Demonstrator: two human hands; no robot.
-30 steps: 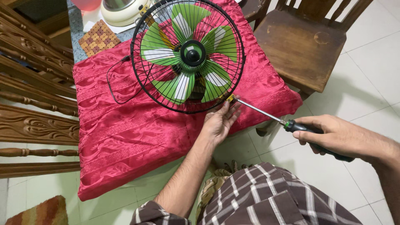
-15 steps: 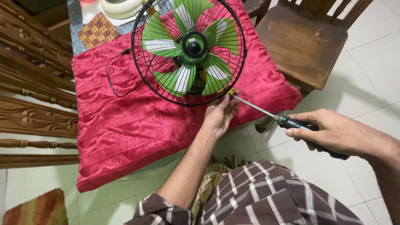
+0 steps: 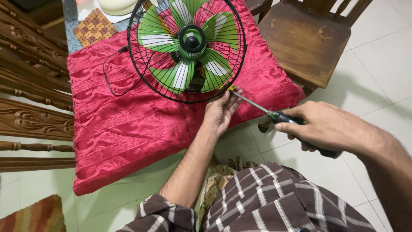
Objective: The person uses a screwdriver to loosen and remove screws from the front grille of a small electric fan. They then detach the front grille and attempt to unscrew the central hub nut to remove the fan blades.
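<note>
A small fan point(image 3: 187, 48) with green blades and a black wire cage stands on a table draped in a red cloth point(image 3: 128, 124). My left hand point(image 3: 219, 111) rests on the cloth, its fingertips touching the cage's lower right rim by a small yellow clip point(image 3: 231, 87). My right hand point(image 3: 324, 127) grips the black handle of a screwdriver point(image 3: 274, 115). Its metal shaft slants up and left, the tip meeting the cage at the yellow clip, just above my left fingers.
The fan's black cord point(image 3: 112, 73) loops over the cloth at left. A wooden chair point(image 3: 304, 41) stands at upper right, carved wooden chair backs point(image 3: 30, 107) at left. A woven trivet point(image 3: 92, 26) and a cream appliance point(image 3: 116, 5) sit beyond the cloth. Pale tiled floor lies below.
The view has drifted, so the fan sits higher and further left. My right hand with the screwdriver moved left and up, staying on the yellow clip. My left hand keeps its hold at the rim.
</note>
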